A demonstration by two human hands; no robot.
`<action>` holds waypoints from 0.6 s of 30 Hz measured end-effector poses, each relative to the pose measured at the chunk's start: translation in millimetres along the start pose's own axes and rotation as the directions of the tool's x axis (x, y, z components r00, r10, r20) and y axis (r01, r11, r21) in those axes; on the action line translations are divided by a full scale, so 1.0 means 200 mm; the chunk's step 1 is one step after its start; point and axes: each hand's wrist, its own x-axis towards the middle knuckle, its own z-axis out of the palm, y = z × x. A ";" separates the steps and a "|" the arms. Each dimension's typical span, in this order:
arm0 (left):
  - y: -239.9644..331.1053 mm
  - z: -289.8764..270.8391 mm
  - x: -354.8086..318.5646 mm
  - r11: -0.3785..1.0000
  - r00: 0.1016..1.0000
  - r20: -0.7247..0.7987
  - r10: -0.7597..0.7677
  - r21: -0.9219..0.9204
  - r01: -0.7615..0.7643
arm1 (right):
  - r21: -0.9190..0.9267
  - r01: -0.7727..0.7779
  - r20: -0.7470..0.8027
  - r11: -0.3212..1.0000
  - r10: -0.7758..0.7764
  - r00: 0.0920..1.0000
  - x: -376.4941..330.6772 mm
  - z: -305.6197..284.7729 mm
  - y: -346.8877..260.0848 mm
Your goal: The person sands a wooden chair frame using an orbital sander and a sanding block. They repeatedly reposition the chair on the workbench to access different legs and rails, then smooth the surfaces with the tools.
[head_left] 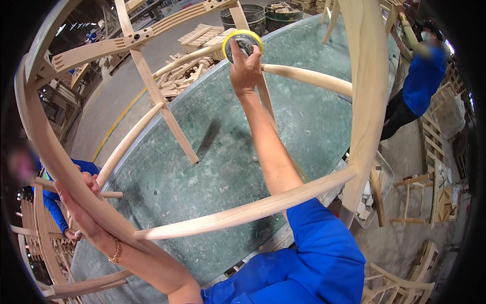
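A pale wooden chair frame (243, 213) of curved legs, rails and round rungs spans most of the view, lying over a worn green tabletop (223, 162). My left hand (76, 205) is closed round the long curved leg on the left, with fingertips showing past its far side. My right arm reaches through the frame, behind the near round rung. At the far side my right hand (245, 76) grips a round sander (244, 33) with a yellow rim and dark middle. It is up against the far leg, close to where the rungs join. Its working face is hidden.
Wood strips (185, 78) are piled beyond the table, near dark metal drums (243, 17). A co-worker in blue (422, 76) stands at the right, another (53, 202) at the left edge. More chair frames (400, 283) stand at lower right.
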 end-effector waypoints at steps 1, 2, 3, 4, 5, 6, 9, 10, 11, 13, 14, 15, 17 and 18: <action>0.00 0.00 0.00 1.000 1.000 -0.013 -0.008 0.002 0.008 | 0.012 0.007 0.001 1.000 -0.007 1.000 -0.01 0.01 0.00; 0.01 0.01 0.00 1.000 1.000 -0.025 -0.015 0.003 0.015 | 0.031 0.017 0.027 0.999 -0.018 0.999 -0.03 0.01 0.00; 0.01 0.02 0.01 1.000 1.000 -0.018 -0.013 0.012 0.013 | 0.049 0.027 0.052 0.998 -0.029 0.998 -0.06 0.00 0.00; 0.01 0.01 0.01 1.000 1.000 -0.017 -0.009 0.020 0.010 | 0.074 0.039 0.078 0.997 -0.045 0.996 -0.10 -0.01 0.00; 0.01 0.01 0.01 1.000 1.000 -0.017 -0.003 0.028 0.003 | 0.089 0.064 0.114 0.994 -0.074 0.991 -0.13 -0.02 0.00; 0.01 0.00 0.02 1.000 1.000 -0.016 -0.009 0.022 0.009 | 0.084 0.067 0.161 0.994 -0.079 0.984 -0.16 -0.04 0.01; 0.01 -0.04 0.03 1.000 0.999 -0.037 -0.001 0.023 0.002 | 0.079 0.061 0.336 0.995 -0.084 0.938 -0.28 -0.10 -0.02; 0.01 -0.04 0.04 1.000 0.999 -0.042 0.016 0.025 -0.015 | 0.092 0.063 0.356 0.994 -0.092 0.930 -0.30 -0.13 -0.01; -0.02 -0.03 0.08 1.000 0.999 -0.029 0.025 0.010 -0.025 | 0.081 0.072 0.372 0.994 -0.097 0.923 -0.32 -0.16 0.04; -0.04 -0.02 0.11 1.000 0.999 -0.052 0.002 -0.004 -0.002 | 0.066 0.088 0.385 0.994 -0.106 0.917 -0.36 -0.20 0.10; -0.03 -0.01 0.12 1.000 0.997 -0.074 -0.008 -0.001 0.008 | 0.063 0.077 0.411 0.995 -0.096 0.906 -0.39 -0.23 0.11; -0.01 -0.01 0.12 1.000 0.997 -0.072 -0.017 0.014 0.019 | 0.059 0.067 0.438 0.996 -0.086 0.895 -0.41 -0.25 0.13; -0.01 -0.03 0.14 0.999 0.997 -0.062 -0.034 0.027 0.036 | 0.030 0.090 0.416 0.995 -0.094 0.905 -0.43 -0.29 0.17; -0.01 -0.04 0.15 0.998 0.997 -0.060 -0.043 0.036 0.045 | 0.048 0.087 0.394 0.995 -0.099 0.914 -0.44 -0.30 0.19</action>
